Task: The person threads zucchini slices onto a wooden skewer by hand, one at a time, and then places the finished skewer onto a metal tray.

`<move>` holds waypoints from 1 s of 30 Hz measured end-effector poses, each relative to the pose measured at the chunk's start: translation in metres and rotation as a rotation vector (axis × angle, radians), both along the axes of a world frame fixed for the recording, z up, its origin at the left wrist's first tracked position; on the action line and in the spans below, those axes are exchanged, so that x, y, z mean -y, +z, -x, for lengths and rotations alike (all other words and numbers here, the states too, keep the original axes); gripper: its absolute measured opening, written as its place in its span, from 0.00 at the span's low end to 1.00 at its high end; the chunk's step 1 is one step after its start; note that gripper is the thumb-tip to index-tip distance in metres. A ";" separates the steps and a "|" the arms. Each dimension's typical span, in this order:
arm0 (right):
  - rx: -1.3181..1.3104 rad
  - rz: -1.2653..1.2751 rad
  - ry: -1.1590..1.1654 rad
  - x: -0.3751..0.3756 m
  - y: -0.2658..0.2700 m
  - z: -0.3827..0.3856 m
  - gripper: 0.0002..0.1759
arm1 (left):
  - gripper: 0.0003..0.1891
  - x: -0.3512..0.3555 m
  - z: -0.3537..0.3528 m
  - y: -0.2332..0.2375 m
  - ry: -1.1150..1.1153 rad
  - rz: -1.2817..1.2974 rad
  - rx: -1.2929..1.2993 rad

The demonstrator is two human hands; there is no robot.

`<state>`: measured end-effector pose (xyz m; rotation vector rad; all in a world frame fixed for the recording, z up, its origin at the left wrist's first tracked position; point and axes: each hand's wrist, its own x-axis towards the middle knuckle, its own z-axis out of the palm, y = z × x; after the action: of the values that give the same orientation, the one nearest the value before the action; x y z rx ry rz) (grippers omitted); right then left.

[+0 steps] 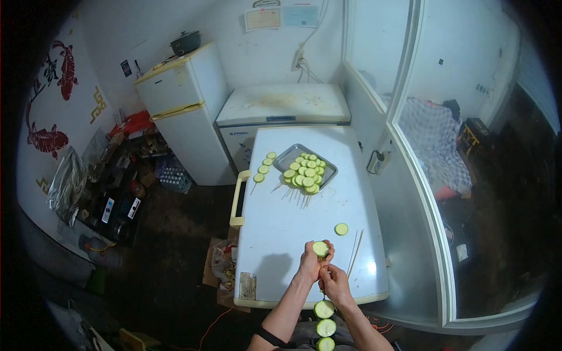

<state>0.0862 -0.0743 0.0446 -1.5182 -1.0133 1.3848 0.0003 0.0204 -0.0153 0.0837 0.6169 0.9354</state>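
Observation:
My left hand [310,261] is closed round a zucchini slice [320,249], its pale cut face turned up. Just below, the fingers of my right hand [335,284] pinch a thin skewer close to my left hand. Several zucchini slices [326,327] hang in a row on that skewer toward my body. One loose zucchini slice [341,229] lies on the white tabletop [281,228] beyond my hands. Two or so bare skewers [355,254] rest to the right. Whether the tip touches the held slice is hidden by my fingers.
A metal tray [284,158] farther back holds piled skewered zucchini slices [304,172], sticks pointing toward me. Left of it lies another zucchini skewer [264,169]. A chest freezer [284,105] stands behind the table, a fridge [184,128] to the left, a glazed partition [404,199] along the right.

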 end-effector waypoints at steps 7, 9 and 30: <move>-0.024 -0.025 0.004 0.001 -0.009 0.001 0.12 | 0.22 0.000 0.000 0.000 0.014 0.035 -0.002; -0.028 -0.029 0.007 0.000 -0.010 0.000 0.12 | 0.22 0.001 0.000 -0.003 0.022 0.024 0.015; 0.022 -0.006 0.008 0.001 -0.003 0.005 0.14 | 0.20 0.003 0.006 0.000 0.040 0.015 -0.010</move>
<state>0.0810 -0.0752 0.0413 -1.5300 -1.0374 1.3726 -0.0055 0.0176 -0.0156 0.0631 0.6369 0.9694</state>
